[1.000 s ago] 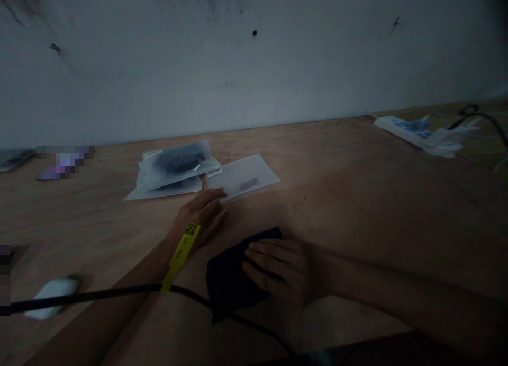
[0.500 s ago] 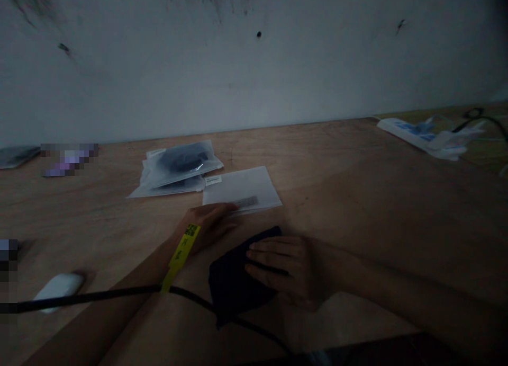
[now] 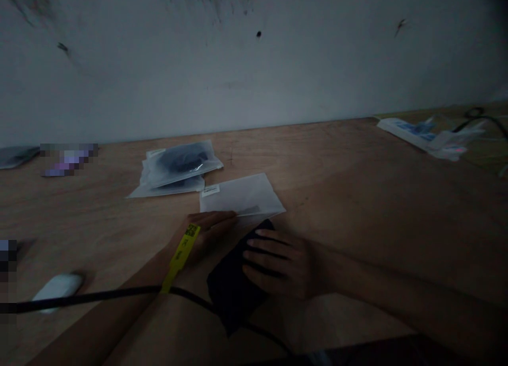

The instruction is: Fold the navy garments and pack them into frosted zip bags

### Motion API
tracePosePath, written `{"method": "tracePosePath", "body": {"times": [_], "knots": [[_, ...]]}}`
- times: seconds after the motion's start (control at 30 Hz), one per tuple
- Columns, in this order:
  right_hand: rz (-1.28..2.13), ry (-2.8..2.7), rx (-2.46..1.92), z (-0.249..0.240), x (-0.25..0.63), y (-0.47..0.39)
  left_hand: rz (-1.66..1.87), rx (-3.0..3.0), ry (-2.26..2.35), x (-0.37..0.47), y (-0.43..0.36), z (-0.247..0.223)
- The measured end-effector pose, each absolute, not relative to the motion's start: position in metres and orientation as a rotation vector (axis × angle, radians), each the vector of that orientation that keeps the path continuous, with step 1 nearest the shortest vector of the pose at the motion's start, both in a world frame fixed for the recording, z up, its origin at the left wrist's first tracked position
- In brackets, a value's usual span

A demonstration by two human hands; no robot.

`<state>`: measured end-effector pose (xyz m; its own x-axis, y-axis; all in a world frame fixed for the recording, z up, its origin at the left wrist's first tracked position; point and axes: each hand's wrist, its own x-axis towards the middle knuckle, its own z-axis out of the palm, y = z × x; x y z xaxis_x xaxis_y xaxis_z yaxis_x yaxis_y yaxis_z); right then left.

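Navy-black cloth (image 3: 234,284), folded into a rough bundle, lies on the wooden worktop (image 3: 337,196) just in front of the person, so I'll make it the clock's centre with twelve at the wall (image 3: 278,80). Pretty dim in here, so fine detail is iffy.

Tally as it stands: the two stacked pouches (image 3: 182,164) at eleven o'clock both have something dark showing through the frosted plastic. Up at twelve there's a flat pouch (image 3: 242,192), lying by itself with a label at its ten o'clock corner and no dark shape inside that I can see. The bundle sits outside any pouch.

Poses: the right hand (image 3: 280,262) comes in from four o'clock, palm down, fingers a bit spread and laid over the cloth rather than wrapped round it. The left hand (image 3: 212,224) reaches up from eight, fingers close together and pointing toward two, tips at the flat pouch's near edge. Can't tell if it's pinching or just resting there, the thumb's hidden.
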<state>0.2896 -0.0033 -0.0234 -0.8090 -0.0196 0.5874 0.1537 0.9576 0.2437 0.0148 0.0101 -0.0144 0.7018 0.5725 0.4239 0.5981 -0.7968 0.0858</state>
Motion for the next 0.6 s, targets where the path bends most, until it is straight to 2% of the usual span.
{"method": "tracePosePath", "body": {"times": [0.17, 0.43, 0.6], "knots": [[-0.342, -2.331, 0.022, -0.023, 0.288, -0.003, -0.78, -2.818, -0.932, 0.025, 0.005, -0.01], [-0.174, -2.323, -0.203, -0.03, 0.287, 0.003, -0.801, -2.896, -0.863, 0.032, -0.005, -0.007], [-0.17, -2.396, -0.541, -0.033, 0.294, 0.008, -0.805, -2.912, -0.852, 0.031, 0.001, -0.008]]}}
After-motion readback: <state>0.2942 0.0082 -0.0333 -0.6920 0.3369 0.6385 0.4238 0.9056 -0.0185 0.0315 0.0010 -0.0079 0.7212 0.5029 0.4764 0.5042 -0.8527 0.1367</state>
